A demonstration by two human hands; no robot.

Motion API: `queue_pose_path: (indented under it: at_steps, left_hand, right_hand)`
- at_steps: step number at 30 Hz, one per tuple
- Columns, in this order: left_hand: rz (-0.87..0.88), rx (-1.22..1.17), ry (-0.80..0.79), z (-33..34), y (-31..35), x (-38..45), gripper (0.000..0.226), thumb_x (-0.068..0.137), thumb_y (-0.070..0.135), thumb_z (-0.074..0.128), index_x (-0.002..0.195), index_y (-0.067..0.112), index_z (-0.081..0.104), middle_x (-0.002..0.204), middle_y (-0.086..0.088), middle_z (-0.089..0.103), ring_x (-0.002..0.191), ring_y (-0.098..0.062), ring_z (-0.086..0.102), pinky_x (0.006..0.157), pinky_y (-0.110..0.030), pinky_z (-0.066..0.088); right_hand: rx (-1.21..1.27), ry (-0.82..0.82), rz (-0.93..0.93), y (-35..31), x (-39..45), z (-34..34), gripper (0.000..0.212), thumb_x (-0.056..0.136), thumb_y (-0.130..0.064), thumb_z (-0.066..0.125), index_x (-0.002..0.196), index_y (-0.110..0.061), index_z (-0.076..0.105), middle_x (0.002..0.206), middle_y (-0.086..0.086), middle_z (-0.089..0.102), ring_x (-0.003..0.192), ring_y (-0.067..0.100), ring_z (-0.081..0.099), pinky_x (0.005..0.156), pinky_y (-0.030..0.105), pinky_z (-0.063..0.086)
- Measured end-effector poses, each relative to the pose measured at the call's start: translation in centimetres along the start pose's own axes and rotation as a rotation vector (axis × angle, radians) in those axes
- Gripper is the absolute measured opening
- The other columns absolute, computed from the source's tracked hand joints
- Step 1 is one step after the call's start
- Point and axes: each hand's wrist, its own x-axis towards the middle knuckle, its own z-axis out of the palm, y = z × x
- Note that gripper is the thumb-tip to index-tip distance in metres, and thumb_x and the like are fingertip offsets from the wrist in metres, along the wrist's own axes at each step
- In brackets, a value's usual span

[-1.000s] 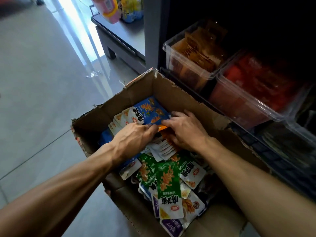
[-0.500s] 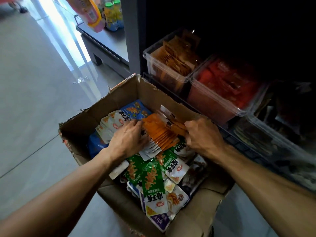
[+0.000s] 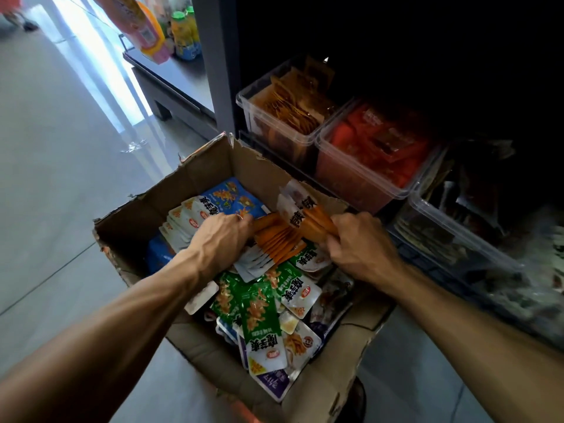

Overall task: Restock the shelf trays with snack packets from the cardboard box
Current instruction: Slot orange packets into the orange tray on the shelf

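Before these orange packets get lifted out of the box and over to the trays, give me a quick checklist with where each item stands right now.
1. Right hand grips the raised orange packets: ok.
2. Left hand holds the fanned row together: cannot tell, fingertips hidden.
3. All orange packets gathered: not ok, the row lies spread in the cardboard box.
4. Matching tray with orange packets within view: ok.
5. Room in that tray: cannot tell.
6. Green packets clear of the grip: ok.
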Motion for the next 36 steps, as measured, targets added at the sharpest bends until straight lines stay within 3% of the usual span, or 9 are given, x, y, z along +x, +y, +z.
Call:
queue_pose_path:
  at_steps: [3,7,13,16,20,23,26,31,36]
  left_hand:
    - [0.004,0.045,0.104,-2.3,0.2,-1.2,0.036,0.091,0.032,0.063,0.12,0.013,0.052,0.098,-0.007,0.068,0.086,-0.03,0.068,0.07,-0.038,0.05]
    - [-0.007,-0.063,0.167,-5.7,1.2,-3.0,0.031,0.084,0.02,0.061,0.115,0.022,0.058,0.093,-0.007,0.07,0.087,-0.032,0.067,0.066,-0.034,0.044]
    - [0.126,-0.512,0.184,-11.8,5.5,-5.2,0.023,0.087,0.0,0.047,0.08,0.018,0.059,0.076,0.007,0.064,0.073,-0.016,0.065,0.058,-0.023,0.047]
    - [0.24,-0.635,0.181,-15.9,9.4,-6.8,0.023,0.092,0.001,0.049,0.082,0.018,0.061,0.082,0.015,0.064,0.076,-0.003,0.062,0.066,-0.025,0.048]
    - [0.322,-0.713,0.158,-20.5,14.2,-9.2,0.019,0.096,0.006,0.05,0.083,0.011,0.064,0.089,-0.001,0.069,0.082,-0.016,0.067,0.073,-0.043,0.055]
    - [0.338,-0.772,0.188,-24.0,18.1,-10.9,0.02,0.097,0.013,0.053,0.085,0.022,0.067,0.083,0.007,0.071,0.075,-0.004,0.069,0.065,-0.031,0.057]
    - [0.31,-0.803,0.339,-27.2,22.3,-11.9,0.01,0.095,0.02,0.06,0.1,0.023,0.068,0.093,0.011,0.068,0.087,-0.006,0.067,0.073,-0.025,0.054]
    - [0.248,-0.827,0.596,-30.1,29.1,-14.0,0.044,0.09,0.033,0.064,0.13,0.019,0.051,0.12,0.005,0.047,0.106,-0.012,0.052,0.095,-0.035,0.046]
    - [0.086,-1.148,0.301,-30.7,34.2,-16.0,0.056,0.089,0.046,0.064,0.127,0.008,0.049,0.114,-0.003,0.055,0.104,-0.022,0.057,0.092,-0.042,0.05]
  right_hand:
    - [0.087,0.027,0.065,0.2,-1.3,-1.8,0.029,0.088,-0.027,0.06,0.063,-0.015,0.05,0.055,0.0,0.053,0.046,0.016,0.052,0.045,0.024,0.032]
    - [0.276,0.049,0.145,0.3,-3.7,-4.9,0.024,0.089,-0.027,0.066,0.07,-0.013,0.063,0.066,0.006,0.065,0.061,0.022,0.063,0.054,0.029,0.044]
    - [0.711,0.054,0.241,0.6,-9.8,-9.9,0.003,0.088,-0.02,0.072,0.085,-0.02,0.07,0.088,-0.001,0.076,0.083,0.016,0.073,0.087,0.046,0.057]
    - [0.851,0.123,0.295,0.4,-13.5,-13.1,0.006,0.09,-0.02,0.07,0.086,-0.024,0.067,0.088,-0.004,0.076,0.082,0.014,0.074,0.084,0.039,0.059]
    - [1.02,0.181,0.322,0.9,-19.0,-17.7,0.01,0.091,-0.016,0.066,0.101,-0.013,0.067,0.093,0.003,0.077,0.084,0.017,0.075,0.076,0.033,0.06]
    - [1.039,0.257,0.338,1.9,-23.2,-20.7,0.016,0.09,-0.017,0.067,0.103,-0.008,0.067,0.096,0.007,0.077,0.087,0.021,0.075,0.084,0.038,0.057]
    - [1.075,0.385,0.388,3.1,-27.2,-23.4,0.02,0.088,-0.018,0.07,0.104,-0.006,0.068,0.096,0.009,0.076,0.088,0.025,0.074,0.087,0.044,0.057]
    - [1.052,0.664,0.398,4.6,-33.4,-27.9,0.006,0.088,-0.016,0.071,0.092,-0.011,0.072,0.089,0.005,0.077,0.081,0.021,0.075,0.079,0.039,0.059]
    - [1.09,0.926,0.395,5.5,-38.2,-31.2,0.003,0.09,-0.014,0.069,0.093,-0.014,0.071,0.087,0.003,0.077,0.081,0.022,0.075,0.079,0.041,0.059]
